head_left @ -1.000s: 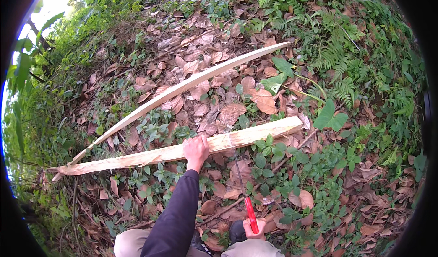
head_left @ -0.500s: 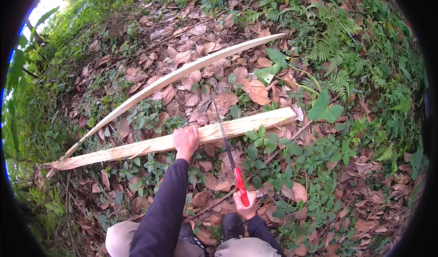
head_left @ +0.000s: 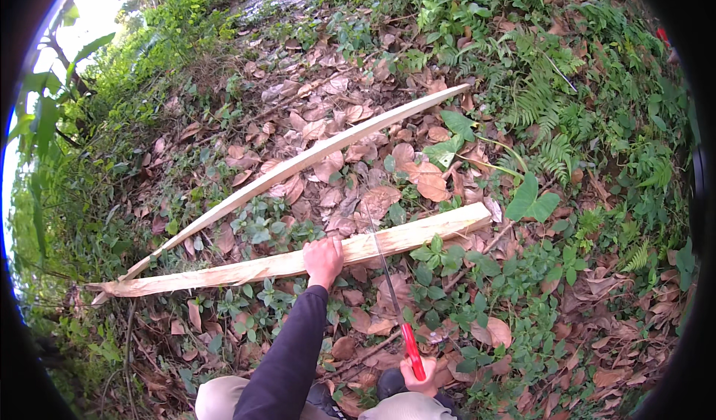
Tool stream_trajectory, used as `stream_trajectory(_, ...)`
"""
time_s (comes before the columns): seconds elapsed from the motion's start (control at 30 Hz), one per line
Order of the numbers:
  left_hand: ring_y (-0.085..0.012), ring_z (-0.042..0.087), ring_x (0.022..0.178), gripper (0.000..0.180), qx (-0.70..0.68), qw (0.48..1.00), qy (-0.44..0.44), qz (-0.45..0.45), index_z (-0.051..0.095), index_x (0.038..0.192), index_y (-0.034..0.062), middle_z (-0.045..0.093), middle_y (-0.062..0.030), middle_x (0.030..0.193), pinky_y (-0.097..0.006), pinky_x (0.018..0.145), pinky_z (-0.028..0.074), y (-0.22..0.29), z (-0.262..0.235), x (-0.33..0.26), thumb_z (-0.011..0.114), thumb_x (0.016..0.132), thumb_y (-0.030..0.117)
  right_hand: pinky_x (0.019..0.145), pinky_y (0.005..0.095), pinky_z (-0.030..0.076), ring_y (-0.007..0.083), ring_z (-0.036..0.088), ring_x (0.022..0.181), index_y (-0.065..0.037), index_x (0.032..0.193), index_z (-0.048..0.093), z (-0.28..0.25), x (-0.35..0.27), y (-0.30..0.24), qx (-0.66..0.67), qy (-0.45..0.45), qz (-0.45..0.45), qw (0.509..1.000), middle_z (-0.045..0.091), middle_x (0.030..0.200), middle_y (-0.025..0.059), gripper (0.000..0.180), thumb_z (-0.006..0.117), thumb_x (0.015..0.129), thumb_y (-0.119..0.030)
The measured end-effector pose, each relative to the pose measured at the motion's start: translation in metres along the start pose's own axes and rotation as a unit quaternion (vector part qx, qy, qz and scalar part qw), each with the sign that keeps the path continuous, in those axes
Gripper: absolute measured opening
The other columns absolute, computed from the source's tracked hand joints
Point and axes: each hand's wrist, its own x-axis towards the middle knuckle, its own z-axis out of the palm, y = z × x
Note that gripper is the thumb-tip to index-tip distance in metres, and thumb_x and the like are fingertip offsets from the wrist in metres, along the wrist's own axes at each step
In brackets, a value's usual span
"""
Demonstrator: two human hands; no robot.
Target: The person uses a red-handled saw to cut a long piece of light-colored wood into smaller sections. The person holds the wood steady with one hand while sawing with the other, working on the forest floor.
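Observation:
My left hand (head_left: 324,262) is closed over the near length of pale split wood (head_left: 432,230), around its middle, pressing on it. In my right hand (head_left: 420,375) is the red handle of a hand saw (head_left: 388,280). Its narrow dark blade lies across the wood just right of my left hand, with the tip past the far edge. Whether a cut has formed under the blade is too small to tell. Beyond lies a second, thinner pale length of wood (head_left: 321,152); the two meet at the far left end.
Brown fallen leaves (head_left: 597,301) and low green plants cover the ground. Broad heart-shaped leaves (head_left: 532,199) and ferns (head_left: 541,96) grow to the right. Tall greenery stands at the left edge. My knees (head_left: 406,406) are at the bottom. A small red thing (head_left: 662,35) shows at the far right.
My right hand has drawn the saw back toward me, and less of the blade reaches past the wood. My left hand keeps its hold. The whole view has shifted a little.

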Motion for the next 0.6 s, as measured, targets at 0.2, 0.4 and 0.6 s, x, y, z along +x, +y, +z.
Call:
stream_trajectory(0.2, -0.0297, 0.069, 0.078, 0.041, -0.008, 1.0, 0.025, 0.003, 0.072, 0.071, 0.0101, 0.073, -0.0123, 0.08, -0.044, 0.082, 0.047, 0.011, 0.0, 0.003, 0.046, 0.094, 0.033, 0.044, 0.035, 0.041, 0.0218, 0.053, 0.041, -0.008, 0.061, 0.053, 0.006, 0.046, -0.036, -0.009, 0.003, -0.005, 1.0, 0.051, 0.05, 0.0068, 0.031, 0.078, 0.08, -0.011)
stream_trajectory(0.4, -0.0286, 0.069, 0.078, 0.04, -0.004, 1.0, 0.015, 0.003, 0.072, 0.073, 0.0096, 0.073, -0.0114, 0.08, -0.043, 0.08, 0.048, 0.012, -0.008, 0.001, 0.047, 0.094, 0.032, 0.045, 0.0377, 0.042, 0.0295, 0.054, 0.043, -0.007, 0.062, 0.054, 0.005, -0.001, -0.003, -0.07, 0.026, -0.068, 0.995, 0.049, 0.05, 0.0091, 0.033, 0.075, 0.085, -0.016)
stream_trajectory(0.6, -0.0283, 0.068, 0.077, 0.041, 0.008, 1.0, 0.024, -0.001, 0.071, 0.072, 0.0097, 0.073, -0.0112, 0.08, -0.043, 0.079, 0.047, 0.009, 0.001, -0.001, 0.045, 0.095, 0.032, 0.044, 0.0377, 0.036, 0.0272, 0.051, 0.04, -0.007, 0.059, 0.052, 0.014, 0.022, -0.007, -0.06, 0.05, -0.044, 0.996, 0.046, 0.049, 0.0095, 0.037, 0.07, 0.089, -0.018)
